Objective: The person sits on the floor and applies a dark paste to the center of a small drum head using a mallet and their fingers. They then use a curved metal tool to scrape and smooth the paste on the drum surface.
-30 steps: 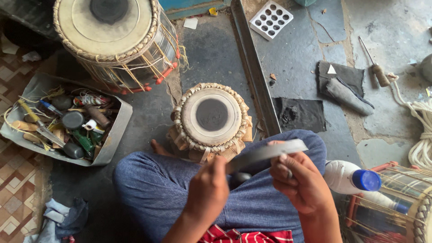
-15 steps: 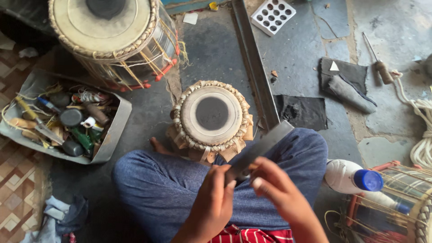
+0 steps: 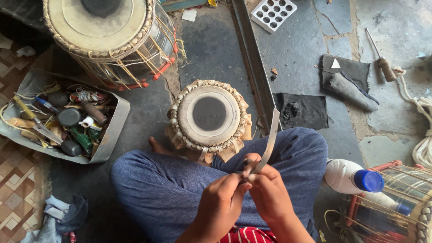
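Note:
I sit cross-legged in blue trousers on the floor. My left hand [image 3: 221, 198] and my right hand [image 3: 270, 193] meet over my lap, both pinching the lower end of a long pale strap [image 3: 271, 137] that stands nearly upright, its top leaning right. Just beyond my hands a small drum [image 3: 209, 116] with a black centre spot and a braided rim rests between my legs.
A larger drum [image 3: 105, 36] stands at the upper left. A metal tray [image 3: 110, 135] of tools lies at the left. Dark cloth pieces [image 3: 306, 110], an awl [image 3: 382, 63], a white bottle with a blue cap [image 3: 351, 177], rope [image 3: 420, 112] and another drum [image 3: 396, 202] are at the right.
The strap lay almost flat across my hands a second ago; it has swung upright. My hands have drawn together at its lower end.

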